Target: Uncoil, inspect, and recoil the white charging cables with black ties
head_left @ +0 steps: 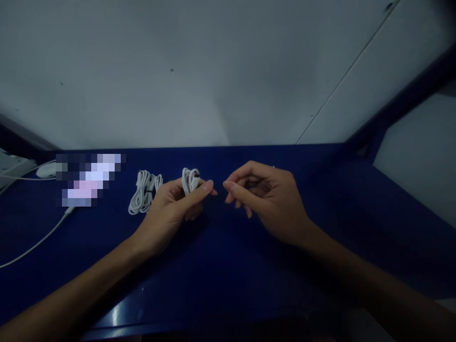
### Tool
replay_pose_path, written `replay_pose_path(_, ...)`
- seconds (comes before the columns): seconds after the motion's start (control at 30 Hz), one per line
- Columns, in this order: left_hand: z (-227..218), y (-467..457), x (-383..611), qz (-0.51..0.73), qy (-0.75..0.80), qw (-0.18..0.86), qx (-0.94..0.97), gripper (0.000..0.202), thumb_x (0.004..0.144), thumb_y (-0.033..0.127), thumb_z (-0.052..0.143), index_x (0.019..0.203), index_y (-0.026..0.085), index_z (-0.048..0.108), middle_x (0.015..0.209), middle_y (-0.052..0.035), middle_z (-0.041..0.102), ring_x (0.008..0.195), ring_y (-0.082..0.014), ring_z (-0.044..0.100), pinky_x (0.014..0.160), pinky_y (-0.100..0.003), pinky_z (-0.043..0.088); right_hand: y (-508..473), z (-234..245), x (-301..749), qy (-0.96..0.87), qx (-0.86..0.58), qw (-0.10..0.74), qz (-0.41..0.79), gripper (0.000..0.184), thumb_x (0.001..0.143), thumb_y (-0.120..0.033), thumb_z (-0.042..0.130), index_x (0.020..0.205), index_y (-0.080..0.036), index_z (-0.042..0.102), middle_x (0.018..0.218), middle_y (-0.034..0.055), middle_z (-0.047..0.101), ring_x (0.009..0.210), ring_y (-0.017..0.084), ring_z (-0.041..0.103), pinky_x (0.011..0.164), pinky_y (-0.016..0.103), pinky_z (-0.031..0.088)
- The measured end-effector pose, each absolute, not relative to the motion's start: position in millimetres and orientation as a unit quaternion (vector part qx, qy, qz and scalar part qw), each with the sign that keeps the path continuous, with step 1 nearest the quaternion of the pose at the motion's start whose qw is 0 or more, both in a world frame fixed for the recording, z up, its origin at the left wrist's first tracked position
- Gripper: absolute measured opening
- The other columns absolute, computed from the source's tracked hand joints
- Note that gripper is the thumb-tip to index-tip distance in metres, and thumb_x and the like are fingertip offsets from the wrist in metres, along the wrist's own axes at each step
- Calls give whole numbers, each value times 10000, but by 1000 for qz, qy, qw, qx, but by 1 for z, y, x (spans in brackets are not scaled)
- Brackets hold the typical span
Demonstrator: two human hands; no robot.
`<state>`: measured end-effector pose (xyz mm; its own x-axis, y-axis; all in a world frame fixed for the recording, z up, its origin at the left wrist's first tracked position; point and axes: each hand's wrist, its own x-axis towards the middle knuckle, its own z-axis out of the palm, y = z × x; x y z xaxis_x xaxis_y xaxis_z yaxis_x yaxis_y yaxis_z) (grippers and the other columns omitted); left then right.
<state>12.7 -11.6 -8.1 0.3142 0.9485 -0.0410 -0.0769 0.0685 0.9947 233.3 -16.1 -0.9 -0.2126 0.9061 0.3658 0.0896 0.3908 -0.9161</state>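
My left hand (174, 204) is closed around a small coiled white cable (190, 179), whose loops stick up above my fingers. My right hand (265, 197) hovers just to its right with thumb and forefinger pinched together; whether anything is between them is too dark to make out. The two hands' fingertips nearly meet over the dark blue table (228, 266). A second bundled white cable (145, 192), tied round its middle, lies flat on the table to the left of my left hand.
A blurred patch (89, 179) covers something at the table's left. A white cord (35, 244) trails from there toward the left edge. White devices (14, 167) sit at the far left. A pale wall rises behind the table.
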Motion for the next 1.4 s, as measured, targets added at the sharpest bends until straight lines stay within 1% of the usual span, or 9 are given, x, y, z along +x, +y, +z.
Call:
replay_pose_path(0.17, -6, -12, 14, 420, 412, 598, 544, 260, 1012, 459, 780, 915, 217, 781, 610, 46, 429, 571, -114, 345, 552, -285, 267, -16, -1, 233, -661, -383, 500, 409, 107, 958, -276, 843, 973, -192, 778, 796, 17, 791, 602, 123, 689, 450, 202, 513)
replay_pose_path(0.3, -3, -13, 16, 418, 432, 566, 564, 319, 978, 480, 818, 861, 198, 727, 594, 63, 419, 537, -94, 305, 493, -264, 209, -17, 0, 232, -673, -386, 446, 446, 111, 1005, -311, 794, 999, -201, 782, 845, 15, 791, 675, 124, 711, 487, 204, 501)
replay_pose_path(0.4, 0, -14, 17, 419, 446, 531, 587, 330, 977, 480, 816, 844, 189, 732, 606, 58, 447, 544, -92, 328, 485, -256, 216, -18, 1, 232, -683, -389, 413, 461, 196, 1054, -361, 739, 949, -199, 771, 823, 1, 766, 664, 109, 681, 525, 214, 502)
replay_pose_path(0.57, 1, -15, 16, 427, 446, 483, 620, 323, 994, 443, 797, 812, 187, 718, 638, 45, 495, 581, -104, 378, 501, -259, 261, -19, 5, 232, -697, -389, 363, 481, 333, 1148, -377, 572, 941, -199, 762, 758, -21, 674, 636, 100, 604, 565, 236, 479)
replay_pose_path(0.77, -2, -16, 16, 422, 452, 467, 632, 331, 1019, 441, 765, 813, 189, 701, 665, 46, 493, 594, -109, 376, 521, -269, 278, -18, 6, 234, -699, -404, 284, 518, 407, 1159, -499, 513, 1007, -233, 781, 607, -64, 497, 499, 97, 489, 490, 248, 371)
replay_pose_path(0.9, -6, -16, 15, 429, 454, 437, 648, 338, 1029, 446, 753, 813, 197, 679, 689, 48, 487, 616, -116, 371, 549, -275, 298, -17, 5, 234, -693, -390, 294, 530, 411, 1162, -479, 511, 982, -216, 770, 837, -27, 636, 542, 70, 538, 534, 250, 433)
replay_pose_path(0.97, -7, -17, 14, 423, 454, 427, 658, 334, 1044, 456, 731, 833, 202, 682, 696, 47, 491, 619, -123, 374, 562, -282, 311, -17, 5, 234, -697, -390, 307, 516, 403, 1156, -465, 529, 957, -213, 772, 943, -17, 634, 564, 58, 554, 553, 255, 448)
replay_pose_path(1.23, -5, -17, 9, 371, 464, 332, 733, 315, 1110, 432, 618, 888, 217, 679, 775, 32, 574, 700, -153, 485, 649, -319, 383, -16, 6, 233, -716, -402, 332, 463, 380, 1146, -375, 570, 855, -202, 742, 897, -29, 588, 605, 64, 554, 625, 270, 457)
replay_pose_path(1.4, -2, -18, 8, 378, 456, 319, 739, 308, 1102, 428, 640, 880, 219, 680, 785, 35, 583, 712, -150, 495, 655, -320, 388, -16, 6, 235, -718, -396, 329, 468, 401, 1148, -405, 566, 848, -209, 745, 874, -32, 604, 619, 75, 549, 632, 269, 452)
